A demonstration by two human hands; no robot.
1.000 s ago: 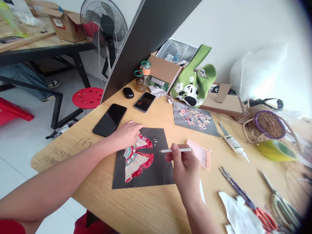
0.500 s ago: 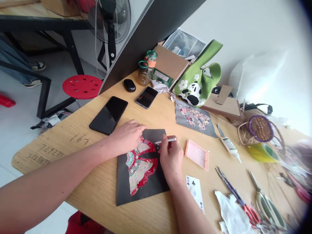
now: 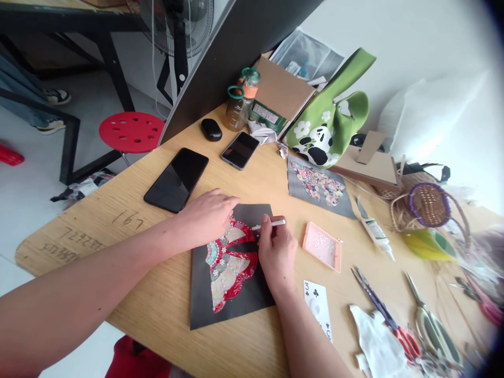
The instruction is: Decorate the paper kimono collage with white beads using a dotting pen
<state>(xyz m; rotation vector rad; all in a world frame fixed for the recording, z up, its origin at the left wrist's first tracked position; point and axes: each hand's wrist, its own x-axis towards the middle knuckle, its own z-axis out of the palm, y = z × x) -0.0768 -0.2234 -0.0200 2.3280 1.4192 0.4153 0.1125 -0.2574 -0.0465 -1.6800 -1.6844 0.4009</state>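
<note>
A dark sheet [image 3: 220, 315] lies on the desk, bearing a red, white and green patterned fabric fan shape [image 3: 232, 270] dotted with small beads. My left hand [image 3: 210, 214] rests flat across the sheet's upper left part, fingers stretched out, covering some of the fan. Pinched in my right hand [image 3: 277, 252] is a slim white pen-like stick [image 3: 279, 223], its tip by the fan's upper right edge. Right of that hand sit a pink tray [image 3: 322, 247] of tiny clear beads and a playing card [image 3: 317, 307] with a whitish blob on it.
Two phones [image 3: 176, 179] and a black case [image 3: 211, 129] lie at the left and back. Behind are a bottle [image 3: 241, 102], a green panda bag [image 3: 321, 139] and a second fabric piece [image 3: 321, 186]. Glue [image 3: 377, 236], scissors [image 3: 388, 315] and a basket [image 3: 427, 206] are on the right.
The camera view has shifted slightly. Both hands keep nearly the same pose over the sheet, with the white stick's tip still near the fan's edge.
</note>
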